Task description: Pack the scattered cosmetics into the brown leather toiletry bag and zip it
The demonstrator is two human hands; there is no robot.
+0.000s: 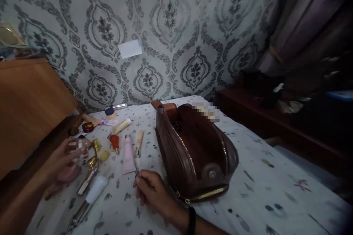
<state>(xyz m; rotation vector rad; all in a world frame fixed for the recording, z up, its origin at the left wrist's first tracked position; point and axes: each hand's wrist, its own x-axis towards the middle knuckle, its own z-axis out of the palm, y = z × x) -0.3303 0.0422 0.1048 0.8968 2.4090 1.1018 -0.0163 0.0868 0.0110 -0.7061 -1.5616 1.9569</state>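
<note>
Now, your left grip [65,155] is closed round a small bottle [80,144], details blurred, among the cosmetics. Your right grip [150,188] pinches a small metal piece [137,171] by the pink tube's [128,154] lower corner. Bag [176,154] just right of it, unzipped, mouth up. Bare cloth [268,194] spans from bag to right edge; far edge near the wall [171,36].

The small pale item [80,145] in the left hand [71,151] is too blurred to name.
</note>
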